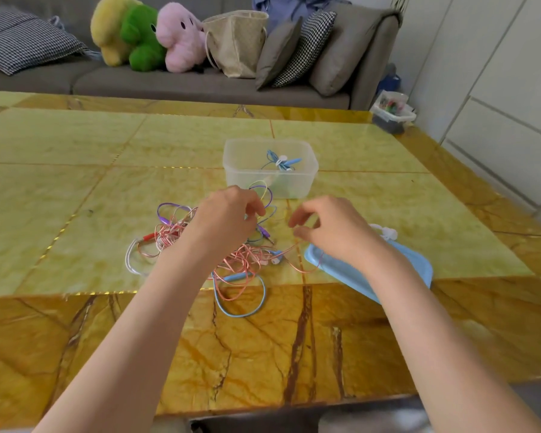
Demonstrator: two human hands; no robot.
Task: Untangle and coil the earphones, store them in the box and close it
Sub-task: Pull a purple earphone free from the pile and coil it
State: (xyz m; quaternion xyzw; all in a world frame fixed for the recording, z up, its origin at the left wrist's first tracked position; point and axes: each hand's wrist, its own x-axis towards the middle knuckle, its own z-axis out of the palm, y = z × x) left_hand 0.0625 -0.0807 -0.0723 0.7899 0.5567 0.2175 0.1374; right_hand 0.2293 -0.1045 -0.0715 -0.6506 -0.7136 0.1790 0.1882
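Head view: left hand (228, 214) pinches tangled earphones (241, 257); right hand (331, 226) pinches pink strand (no legible writing).

Pink, purple, blue earphones (244, 260); pale-blue lid (419, 267); yellow-marbled table (75, 182).

Earphone tangle (219, 248) on tabletop (75, 170); box (270, 170) behind it, coiled earphones (281, 160) inside; lid (388, 270) right.
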